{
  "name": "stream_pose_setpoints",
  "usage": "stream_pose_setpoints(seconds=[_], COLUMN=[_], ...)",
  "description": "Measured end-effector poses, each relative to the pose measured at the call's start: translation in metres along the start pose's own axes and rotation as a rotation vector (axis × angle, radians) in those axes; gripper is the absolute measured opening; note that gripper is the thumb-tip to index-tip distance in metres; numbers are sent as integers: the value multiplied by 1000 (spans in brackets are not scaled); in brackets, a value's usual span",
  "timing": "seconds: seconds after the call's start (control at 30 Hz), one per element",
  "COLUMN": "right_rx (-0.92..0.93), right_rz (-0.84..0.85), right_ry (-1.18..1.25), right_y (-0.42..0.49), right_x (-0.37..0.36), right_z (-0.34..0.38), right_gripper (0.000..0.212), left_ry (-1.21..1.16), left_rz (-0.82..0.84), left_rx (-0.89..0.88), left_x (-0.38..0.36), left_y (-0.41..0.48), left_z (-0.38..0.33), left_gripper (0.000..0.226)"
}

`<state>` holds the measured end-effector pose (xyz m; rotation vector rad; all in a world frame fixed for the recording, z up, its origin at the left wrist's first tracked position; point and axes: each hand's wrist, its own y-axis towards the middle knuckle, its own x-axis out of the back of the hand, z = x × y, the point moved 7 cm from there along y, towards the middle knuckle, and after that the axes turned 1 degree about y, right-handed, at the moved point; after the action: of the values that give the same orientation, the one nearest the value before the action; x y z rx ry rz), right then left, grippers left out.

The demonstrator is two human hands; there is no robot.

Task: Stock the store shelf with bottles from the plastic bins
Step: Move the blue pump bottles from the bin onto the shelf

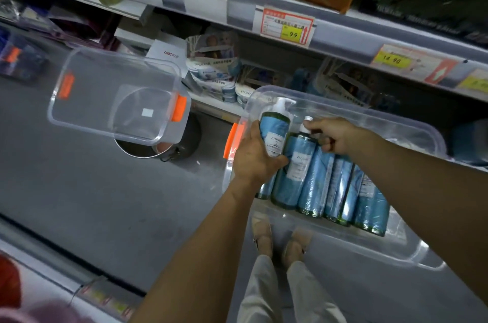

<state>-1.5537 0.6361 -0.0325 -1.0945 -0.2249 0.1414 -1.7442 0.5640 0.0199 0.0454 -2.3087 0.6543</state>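
A clear plastic bin (412, 248) with orange latches stands at the right and holds several blue-labelled green bottles (340, 188) lying side by side. My left hand (253, 156) grips one bottle (274, 130) with a white pump top, lifted at the bin's left end. My right hand (332, 135) pinches the white top of the neighbouring bottle (298, 164), which still lies among the others. The store shelf (290, 32) with price tags runs above and behind the bin.
A second clear bin (79, 109), with nothing in it, sits to the left over a dark round pot (184, 143). Packaged goods (214, 69) fill the lower shelf behind. My feet (280, 241) stand on the grey aisle floor below the bin. Another shelf edge (66, 278) crosses the lower left.
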Motion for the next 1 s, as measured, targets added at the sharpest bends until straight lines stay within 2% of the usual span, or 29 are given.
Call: stream_pose_setpoints(seconds=[0.17, 0.3, 0.4, 0.53, 0.7, 0.77, 0.8, 0.87, 0.9, 1.0], right_rx=[128, 134, 187, 344, 419, 426, 439, 469, 490, 531], right_rz=[11, 204, 289, 170, 90, 64, 61, 80, 82, 79], right_ry=[59, 202, 189, -177, -117, -101, -81, -60, -59, -56], right_y=[-25, -40, -52, -63, -78, -88, -93, -108, -118, -149], right_x=[1, -20, -34, -29, -18, -5, 1, 12, 17, 29], right_z=[-1, -15, -20, -25, -24, -18, -13, -2, 6, 26], right_gripper=[25, 21, 33, 73, 80, 93, 90, 62, 58, 82], left_ry=[-211, -320, -419, -539, -651, -694, -725, -809, -847, -930], left_rz=[25, 30, 44, 87, 149, 164, 175, 212, 243, 338], left_rx=[56, 46, 66, 139, 220, 241, 252, 272, 278, 289], left_x=[-2, -3, -2, -6, -7, -3, 0, 7, 10, 19], left_y=[-5, -10, -15, -23, -37, -41, -42, -47, -51, -63], left_z=[2, 0, 0, 2, -7, -11, -15, -22, -27, -45], left_gripper=[75, 74, 74, 76, 55, 52, 51, 47, 47, 55])
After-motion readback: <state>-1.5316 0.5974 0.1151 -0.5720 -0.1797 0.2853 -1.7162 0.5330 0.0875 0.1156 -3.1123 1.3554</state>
